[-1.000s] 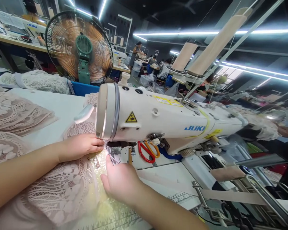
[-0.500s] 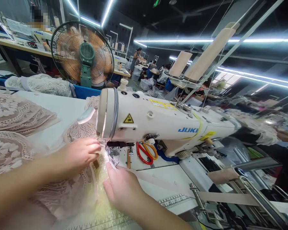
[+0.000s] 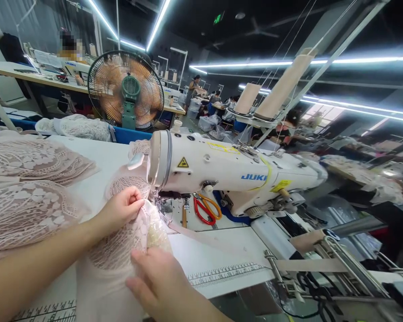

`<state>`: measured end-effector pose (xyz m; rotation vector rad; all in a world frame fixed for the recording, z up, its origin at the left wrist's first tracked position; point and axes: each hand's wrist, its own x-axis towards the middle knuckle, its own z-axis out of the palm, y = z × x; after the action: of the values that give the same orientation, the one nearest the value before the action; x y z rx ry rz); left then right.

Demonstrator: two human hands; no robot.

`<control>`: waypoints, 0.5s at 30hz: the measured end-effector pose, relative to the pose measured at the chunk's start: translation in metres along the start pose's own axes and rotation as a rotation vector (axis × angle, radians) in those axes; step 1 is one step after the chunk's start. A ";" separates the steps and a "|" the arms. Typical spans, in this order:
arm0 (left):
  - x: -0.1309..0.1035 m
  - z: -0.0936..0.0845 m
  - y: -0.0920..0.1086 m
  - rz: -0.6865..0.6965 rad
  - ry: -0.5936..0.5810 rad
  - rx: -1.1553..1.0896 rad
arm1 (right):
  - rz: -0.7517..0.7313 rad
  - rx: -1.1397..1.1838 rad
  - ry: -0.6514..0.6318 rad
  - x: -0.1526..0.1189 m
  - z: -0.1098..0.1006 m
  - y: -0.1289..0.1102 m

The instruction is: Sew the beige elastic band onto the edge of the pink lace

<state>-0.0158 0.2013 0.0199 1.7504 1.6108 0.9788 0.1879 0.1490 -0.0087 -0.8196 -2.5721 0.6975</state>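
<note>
Currently, head view only: your left hand (image 3: 121,210) pinches the lace piece (image 3: 121,243) just left of the sewing machine (image 3: 221,172) head, fingers closed on a raised fold. Your right hand (image 3: 157,281) lies flat on the lace in front of the machine, fingers together, gripping nothing. Risk: bunched lace near the needle area could snag or pucker; your left fingertips sit close to it.
</note>
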 end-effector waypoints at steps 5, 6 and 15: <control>-0.004 0.004 -0.005 0.015 0.040 0.247 | 0.247 -0.020 -0.056 0.016 -0.012 -0.002; -0.004 0.003 -0.006 0.017 0.015 0.316 | 0.289 -0.014 -0.060 0.016 -0.016 0.000; -0.007 0.012 0.005 -0.001 -0.279 0.834 | 0.419 -0.170 -0.227 0.017 -0.032 0.004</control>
<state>-0.0031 0.1945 0.0163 2.2644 1.9648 -0.0015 0.1910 0.1731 0.0181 -1.4376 -2.7136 0.7286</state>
